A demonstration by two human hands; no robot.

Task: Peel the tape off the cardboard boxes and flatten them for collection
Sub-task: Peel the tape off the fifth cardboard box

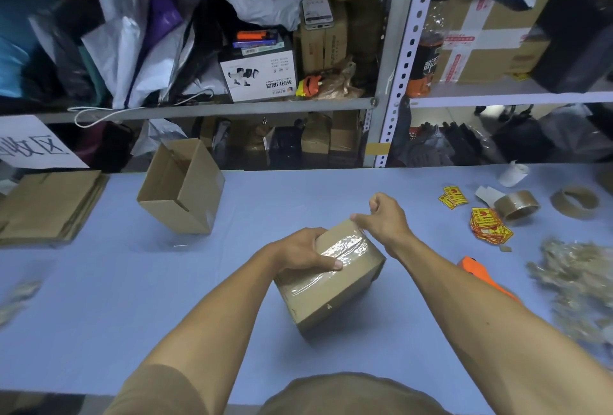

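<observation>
Fingers [360, 217] of right hand [386, 220]: pinched on clear tape end at far top edge of small sealed brown cardboard box [331, 282]. Left hand [303, 253]: curled over box's near-left corner, thumb on the tape, box tilted above pale blue table [99, 298], centre. Advice: pull low & slow along seam, keep left hand clamped w/ thumb near the peel line so strip comes off whole, no liner tearing. Flatten after.
</observation>
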